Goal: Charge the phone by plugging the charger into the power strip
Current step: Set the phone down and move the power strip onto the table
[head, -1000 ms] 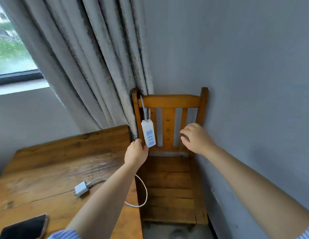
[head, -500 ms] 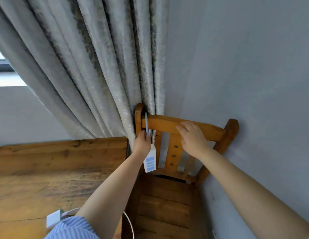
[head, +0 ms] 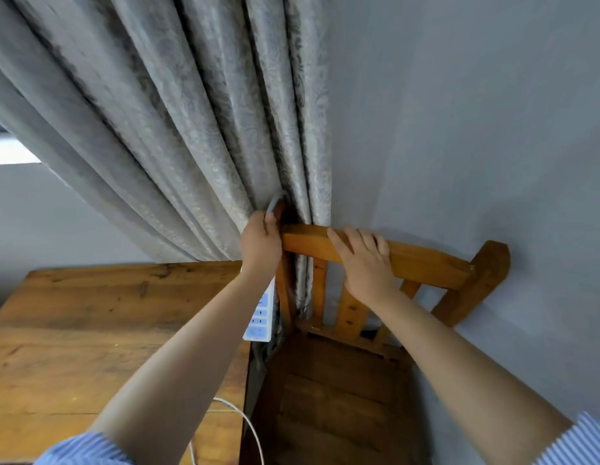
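A white power strip with blue-marked sockets hangs beside the left post of a wooden chair's back, partly hidden by my left forearm. Its grey cord loops over the top of that post. My left hand is closed on the cord at the post's top. My right hand lies flat on the chair's top rail, fingers curled over it. A white charger cable loops off the table's edge at the bottom. The charger plug and the phone are out of view.
A wooden table fills the lower left, right against the chair. Grey curtains hang behind the chair's left post. A grey wall runs close along the right. The chair seat lies below.
My view has swung up and closer to the chair back. My left hand climbed from the strip to the cord at the post's top. My right hand settled flat on the top rail.
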### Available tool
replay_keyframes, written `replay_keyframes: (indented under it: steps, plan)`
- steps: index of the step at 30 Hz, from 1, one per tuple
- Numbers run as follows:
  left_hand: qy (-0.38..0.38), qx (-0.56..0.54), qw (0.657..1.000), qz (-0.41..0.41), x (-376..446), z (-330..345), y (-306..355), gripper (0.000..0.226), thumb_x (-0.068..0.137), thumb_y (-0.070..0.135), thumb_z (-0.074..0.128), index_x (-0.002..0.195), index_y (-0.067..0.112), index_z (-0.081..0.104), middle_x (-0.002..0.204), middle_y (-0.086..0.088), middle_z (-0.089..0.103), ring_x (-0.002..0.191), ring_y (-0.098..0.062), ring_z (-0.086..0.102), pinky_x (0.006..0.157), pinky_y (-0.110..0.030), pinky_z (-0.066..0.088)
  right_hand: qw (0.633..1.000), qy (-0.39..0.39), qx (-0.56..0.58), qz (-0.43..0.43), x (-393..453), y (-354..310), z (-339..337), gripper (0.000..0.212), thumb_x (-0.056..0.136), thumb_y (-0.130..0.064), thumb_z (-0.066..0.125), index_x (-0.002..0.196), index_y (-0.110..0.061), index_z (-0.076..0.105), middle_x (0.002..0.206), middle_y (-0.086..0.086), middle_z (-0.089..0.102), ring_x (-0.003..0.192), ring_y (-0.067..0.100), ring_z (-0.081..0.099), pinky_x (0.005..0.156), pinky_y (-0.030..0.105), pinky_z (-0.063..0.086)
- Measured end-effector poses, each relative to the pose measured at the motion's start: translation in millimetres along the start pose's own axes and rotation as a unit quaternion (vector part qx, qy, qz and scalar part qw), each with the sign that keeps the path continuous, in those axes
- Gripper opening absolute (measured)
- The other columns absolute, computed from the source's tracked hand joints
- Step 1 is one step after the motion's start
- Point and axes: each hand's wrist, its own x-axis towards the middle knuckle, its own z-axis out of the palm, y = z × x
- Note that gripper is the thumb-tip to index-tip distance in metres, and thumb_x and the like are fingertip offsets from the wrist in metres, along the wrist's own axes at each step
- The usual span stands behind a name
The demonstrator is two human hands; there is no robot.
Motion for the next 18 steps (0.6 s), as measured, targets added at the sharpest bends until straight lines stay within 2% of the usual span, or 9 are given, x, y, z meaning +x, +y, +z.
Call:
replay_keyframes:
  steps: [3,6,8,11,15,18]
  plan:
    - [0.029,0.007,0.999,0.012,18.6,-7.4,10.6,0.027,0.098,0.021,0.029,0.085,0.005,0.047,0.071,-0.005,0.045,0.068,-0.022,0.042,0.06,-0.031,0.031,1.0,0.022,0.008,-0.007,2.1,1.8,3.4,0.072,0.074,0.009,0.048,0.137,-0.016,0.024,0.14,0.019,0.038,0.13,0.034,0.033,0.11,0.046,0.019]
    - [0.041,0.02,0.999,-0.005,20.5,-18.1,12.3,0.027,0.097,0.019,0.029,0.089,0.004,0.05,0.082,-0.01,0.048,0.075,-0.023,0.045,0.065,-0.032,0.033,1.0,-0.002,-0.016,-0.007,1.0,3.6,4.3,0.077,0.075,0.004,0.052,0.139,-0.018,0.017,0.143,0.015,0.033,0.132,0.031,0.027,0.11,0.045,0.018]
    - [0.038,0.039,0.998,-0.018,13.7,-27.1,11.3,0.026,0.097,0.019,0.031,0.075,0.013,0.043,0.073,-0.005,0.048,0.065,-0.019,0.044,0.057,-0.029,0.031,0.999,-0.02,-0.033,-0.009,1.3,2.3,1.1,0.079,0.076,-0.001,0.054,0.14,-0.018,0.011,0.144,0.014,0.029,0.132,0.031,0.024,0.109,0.045,0.018]
    - [-0.025,0.096,0.995,-0.015,-1.8,-39.1,7.3,0.034,0.096,0.02,0.032,0.063,0.019,0.037,0.058,0.002,0.04,0.052,-0.01,0.036,0.045,-0.026,0.023,0.997,-0.04,-0.068,-0.005,3.9,6.4,-2.3,0.079,0.078,-0.009,0.051,0.14,-0.017,0.003,0.146,0.013,0.024,0.132,0.031,0.021,0.108,0.045,0.019]
    - [-0.029,0.124,0.991,-0.027,-43.3,-83.3,-9.3,0.028,0.096,0.018,0.035,0.071,0.011,0.045,0.057,0.002,0.039,0.051,-0.011,0.034,0.044,-0.023,0.027,0.994,-0.075,-0.068,0.03,-1.2,-9.1,-6.9,0.074,0.083,-0.021,0.052,0.14,-0.015,0.003,0.15,0.015,0.018,0.137,0.034,0.014,0.112,0.053,0.012]
    - [-0.011,0.125,0.992,-0.033,-68.7,-122.5,-17.4,0.025,0.094,0.016,0.041,0.072,0.008,0.05,0.055,0.003,0.039,0.049,-0.01,0.033,0.037,-0.012,0.03,0.999,-0.036,0.004,0.017,-6.0,-36.6,-4.2,0.058,0.088,-0.023,0.045,0.137,-0.007,0.018,0.149,0.019,0.023,0.138,0.034,0.016,0.113,0.054,0.009]
